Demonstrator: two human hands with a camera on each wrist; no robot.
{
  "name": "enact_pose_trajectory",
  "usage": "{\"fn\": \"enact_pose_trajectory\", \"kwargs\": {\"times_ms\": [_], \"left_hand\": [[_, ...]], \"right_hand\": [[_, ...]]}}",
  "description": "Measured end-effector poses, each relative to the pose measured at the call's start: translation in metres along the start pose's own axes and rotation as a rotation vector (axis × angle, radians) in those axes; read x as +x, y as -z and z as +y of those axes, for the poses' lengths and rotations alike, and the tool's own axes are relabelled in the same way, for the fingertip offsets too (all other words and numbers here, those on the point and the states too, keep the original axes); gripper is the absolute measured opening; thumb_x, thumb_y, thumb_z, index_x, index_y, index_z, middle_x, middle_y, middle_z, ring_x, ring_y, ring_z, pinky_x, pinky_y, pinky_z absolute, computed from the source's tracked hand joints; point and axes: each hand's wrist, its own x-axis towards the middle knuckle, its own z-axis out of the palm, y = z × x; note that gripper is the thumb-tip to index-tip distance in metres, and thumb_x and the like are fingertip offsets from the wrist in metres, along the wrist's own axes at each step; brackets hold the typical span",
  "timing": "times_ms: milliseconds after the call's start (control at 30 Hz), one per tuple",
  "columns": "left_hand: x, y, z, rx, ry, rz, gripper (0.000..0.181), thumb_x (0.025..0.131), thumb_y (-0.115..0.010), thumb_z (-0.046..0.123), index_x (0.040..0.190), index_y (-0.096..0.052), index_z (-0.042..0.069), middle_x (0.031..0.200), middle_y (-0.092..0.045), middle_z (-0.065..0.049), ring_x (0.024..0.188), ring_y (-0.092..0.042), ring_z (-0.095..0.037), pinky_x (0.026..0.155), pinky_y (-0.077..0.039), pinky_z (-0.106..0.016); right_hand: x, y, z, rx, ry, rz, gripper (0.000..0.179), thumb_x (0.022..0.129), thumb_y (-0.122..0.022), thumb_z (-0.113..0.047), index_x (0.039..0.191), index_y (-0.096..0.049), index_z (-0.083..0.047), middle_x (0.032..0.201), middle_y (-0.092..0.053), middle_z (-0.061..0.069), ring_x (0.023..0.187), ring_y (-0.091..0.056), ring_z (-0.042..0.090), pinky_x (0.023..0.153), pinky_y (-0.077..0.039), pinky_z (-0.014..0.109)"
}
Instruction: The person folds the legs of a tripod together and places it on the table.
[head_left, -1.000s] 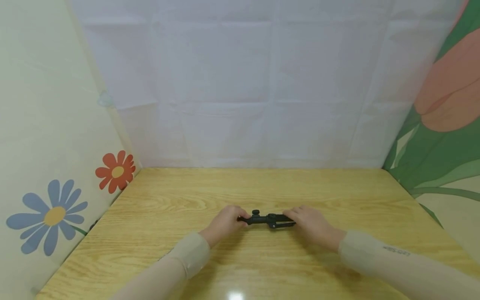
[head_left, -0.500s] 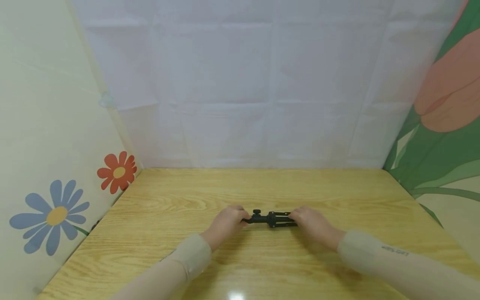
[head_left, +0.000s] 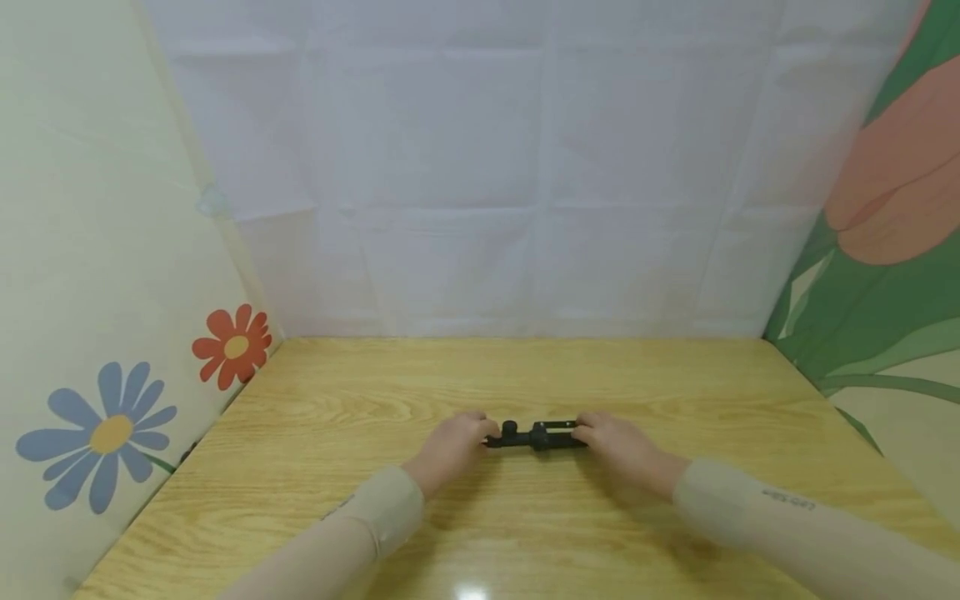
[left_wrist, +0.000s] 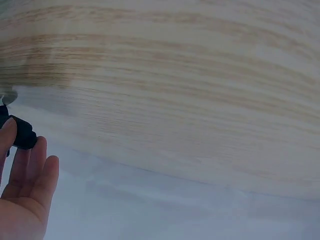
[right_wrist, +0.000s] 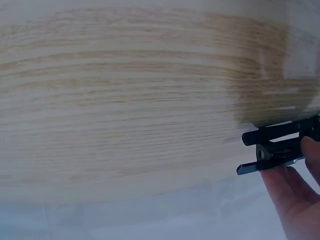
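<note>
A small black tripod (head_left: pixel 538 438) lies crosswise between my hands in the head view, low over the wooden table. At its left end my left hand (head_left: pixel 452 448) pinches it with thumb and fingers; a round knob (head_left: pixel 509 428) stands up beside the fingertips. In the left wrist view, the tripod's rounded dark end (left_wrist: pixel 24 134) shows between thumb and fingers. My right hand (head_left: pixel 618 446) grips the leg end. The right wrist view shows slim legs (right_wrist: pixel 270 133) sticking out past the fingers, with gaps between them.
The wooden table (head_left: pixel 450 533) reaches back to a white sheet (head_left: pixel 450 167) hung behind it. A wall with painted flowers (head_left: pixel 112 433) borders the left, and one with a large painted tulip (head_left: pixel 900 183) borders the right.
The tripod has turned about its long axis: both outer legs showed half a second ago, while now only the far one stands apart from the middle. Both hands stay nearly in place.
</note>
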Motion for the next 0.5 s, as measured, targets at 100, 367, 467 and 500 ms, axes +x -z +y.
{"fn": "enact_pose_trajectory", "kwargs": {"times_ms": [100,367,467,500], "left_hand": [[-0.001,0.002,-0.001,-0.052,0.062,-0.028,0.023,0.079,-0.076,-0.006,0.100,-0.072,0.004,0.098,-0.068,-0.010,0.089,-0.067,-0.024,0.076,-0.056,-0.031],[-0.007,0.006,-0.010,-0.176,0.157,-0.012,0.020,0.082,-0.072,-0.006,0.100,-0.071,0.001,0.102,-0.069,-0.011,0.095,-0.066,-0.027,0.081,-0.055,-0.038],[-0.008,0.010,-0.012,-0.183,0.193,-0.019,0.019,0.084,-0.071,-0.004,0.103,-0.071,0.001,0.105,-0.069,-0.012,0.097,-0.065,-0.029,0.083,-0.054,-0.041],[-0.008,0.012,-0.012,-0.183,0.213,-0.015,0.019,0.085,-0.070,-0.002,0.104,-0.070,0.001,0.105,-0.069,-0.012,0.097,-0.065,-0.029,0.083,-0.054,-0.042]], "right_hand": [[-0.001,0.004,0.003,0.061,0.007,0.002,0.029,0.076,-0.074,0.011,0.103,-0.067,0.003,0.099,-0.062,0.015,0.088,-0.064,0.028,0.076,-0.055,0.036],[-0.004,0.011,0.010,0.086,-0.024,0.022,0.028,0.074,-0.077,0.008,0.100,-0.067,0.003,0.096,-0.063,0.012,0.086,-0.064,0.027,0.075,-0.056,0.034],[-0.004,0.014,0.014,0.104,-0.051,0.009,0.027,0.076,-0.077,0.006,0.100,-0.067,0.003,0.097,-0.064,0.012,0.087,-0.065,0.028,0.075,-0.056,0.034],[-0.004,0.016,0.015,0.110,-0.075,-0.008,0.025,0.078,-0.076,0.004,0.102,-0.067,0.003,0.097,-0.064,0.013,0.087,-0.065,0.028,0.076,-0.056,0.035]]}}
